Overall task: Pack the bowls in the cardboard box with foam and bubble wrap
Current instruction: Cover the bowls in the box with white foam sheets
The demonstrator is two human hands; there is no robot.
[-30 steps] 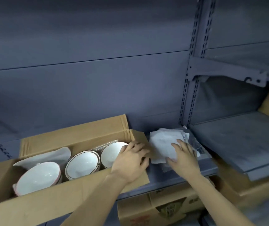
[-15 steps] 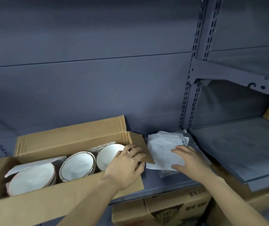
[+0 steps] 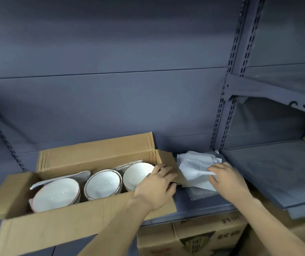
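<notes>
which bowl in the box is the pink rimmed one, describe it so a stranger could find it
On the grey shelf sits an open cardboard box holding three white bowls in a row. The pink-rimmed bowl is at the far left end, farthest from the left hand. A white foam sheet lies behind it; its neighbour, the middle bowl, has a dark gold rim.
</notes>
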